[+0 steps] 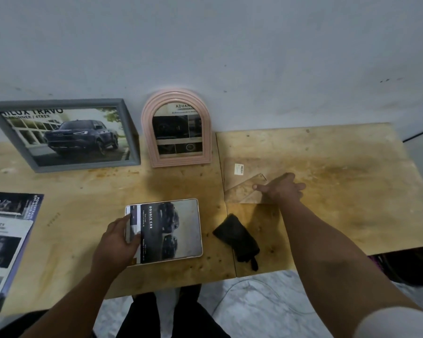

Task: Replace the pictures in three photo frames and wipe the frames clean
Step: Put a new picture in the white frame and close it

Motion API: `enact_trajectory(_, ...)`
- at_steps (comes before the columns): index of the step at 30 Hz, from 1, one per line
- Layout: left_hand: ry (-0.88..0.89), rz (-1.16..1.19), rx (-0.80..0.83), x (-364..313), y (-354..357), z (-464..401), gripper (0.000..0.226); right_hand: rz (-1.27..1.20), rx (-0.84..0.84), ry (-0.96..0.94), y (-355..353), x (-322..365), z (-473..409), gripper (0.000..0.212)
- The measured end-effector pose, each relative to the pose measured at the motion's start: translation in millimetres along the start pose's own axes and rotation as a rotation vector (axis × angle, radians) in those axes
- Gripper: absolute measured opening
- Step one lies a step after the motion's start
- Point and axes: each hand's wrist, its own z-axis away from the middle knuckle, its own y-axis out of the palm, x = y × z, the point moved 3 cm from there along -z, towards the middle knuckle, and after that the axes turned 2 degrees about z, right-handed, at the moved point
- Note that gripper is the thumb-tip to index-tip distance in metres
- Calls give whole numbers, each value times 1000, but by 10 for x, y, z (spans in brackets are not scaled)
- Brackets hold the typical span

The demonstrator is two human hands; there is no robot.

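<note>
Grey frame (66, 135) and pink arched frame (177, 129) stood filled. Left hand (119, 237) gripped the white frame (165, 231); right hand (282, 189), fingers spread, pressed its backing board (242, 181). Black cloth (237, 236) lay unused; wiping probably remained.

"DOUBLE CAB" on flat frame's picture (165, 231)

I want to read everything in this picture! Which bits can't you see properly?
Head view:
- Small print on the flat frame: too small and blurred; left hand covers its corner.
- Sticker on the clear sheet: too small.
- Clear sheet's near corner: hidden under the right hand.
- Brochures: cut off by the left edge.
- Black cloth: crumpled, folds hidden.
</note>
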Motion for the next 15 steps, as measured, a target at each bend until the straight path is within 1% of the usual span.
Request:
enact_trajectory(4,-46,-10,45,39,-11,-20,62,-150,15,-198,-225,-58,140,105)
enact_trajectory(5,-59,-9,52,43,-15,-24,64,-201,15,-253,-284,-78,162,98)
enact_trajectory(7,-77,1,70,35,-23,-25,67,-344,17,-321,-397,-105,223,72)
enact_trajectory(8,-85,15,78,35,-26,-28,67,-471,57,-329,-441,-107,271,59)
enact_trajectory(9,-90,34,80,24,-36,-22,66,-603,111,-320,-470,-112,318,51)
enact_trajectory(10,-97,57,80,49,-36,-31,66,-706,160,-320,-497,-116,382,48)
enact_trajectory(12,-111,88,72,86,-50,-16,69,-806,183,-337,-543,-120,495,49)
enact_trajectory(13,-114,102,62,107,-50,3,68,-805,166,-348,-541,-130,530,50)
enact_trajectory(15,-100,139,33,39,-97,121,56,-798,144,-335,-477,-145,651,50)
